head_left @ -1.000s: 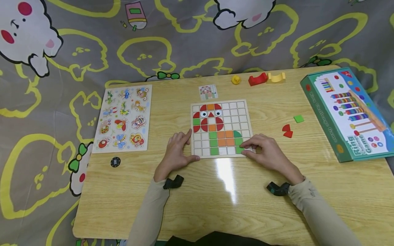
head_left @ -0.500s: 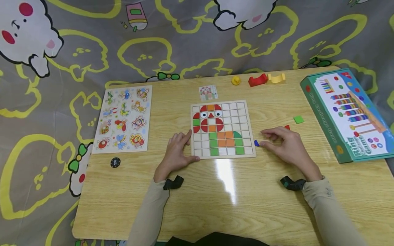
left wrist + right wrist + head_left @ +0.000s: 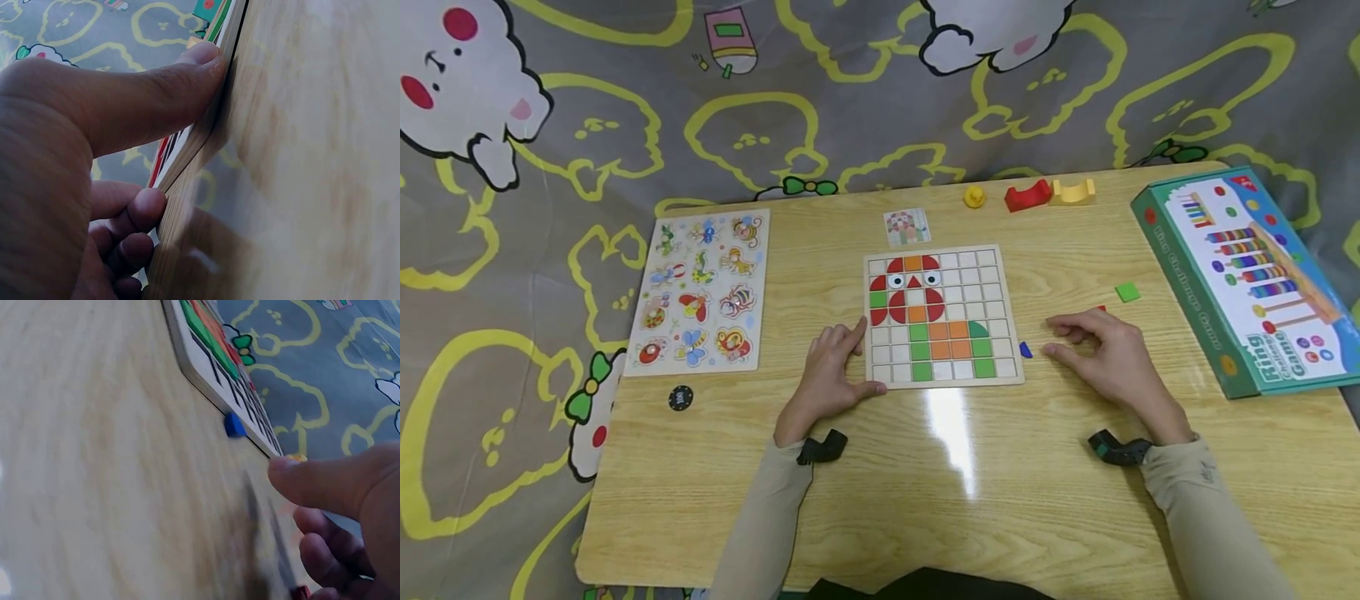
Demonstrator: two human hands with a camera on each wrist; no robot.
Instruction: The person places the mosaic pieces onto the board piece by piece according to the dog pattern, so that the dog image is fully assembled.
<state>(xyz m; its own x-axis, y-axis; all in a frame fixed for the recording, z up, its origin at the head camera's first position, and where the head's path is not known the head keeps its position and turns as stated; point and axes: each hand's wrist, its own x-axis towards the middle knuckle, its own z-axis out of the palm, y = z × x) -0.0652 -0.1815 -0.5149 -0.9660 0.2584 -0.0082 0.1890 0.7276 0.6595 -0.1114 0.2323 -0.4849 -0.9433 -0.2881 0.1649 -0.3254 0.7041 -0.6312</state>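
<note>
In the head view a wooden mosaic board (image 3: pixel 895 354) with a grid lies mid-table, bearing red, orange, green and white pieces and two eye tiles. My left hand (image 3: pixel 826 375) holds its near left corner, thumb on the front edge and fingers at the left edge; the left wrist view shows the thumb (image 3: pixel 200 62) against the rim. A small blue piece (image 3: pixel 1026 350) rests on the table beside the board's right edge. To its right hovers my right hand (image 3: pixel 1105 350), thumb and fingers apart with nothing between them. A red piece (image 3: pixel 1102 308) is mostly hidden behind that hand.
A green square tile (image 3: pixel 1127 292) lies right of the board, near a game box (image 3: pixel 1240 283). Behind the board are a picture card (image 3: pixel 907 227), a yellow toy (image 3: pixel 974 196) and red and yellow blocks (image 3: pixel 1030 195). An insect puzzle (image 3: pixel 700 292) and black chip (image 3: pixel 681 397) lie left.
My right hand has moved right, off the board's green tiles, and drawn back slightly from the blue piece, which now lies uncovered on the table. The left hand stays put.
</note>
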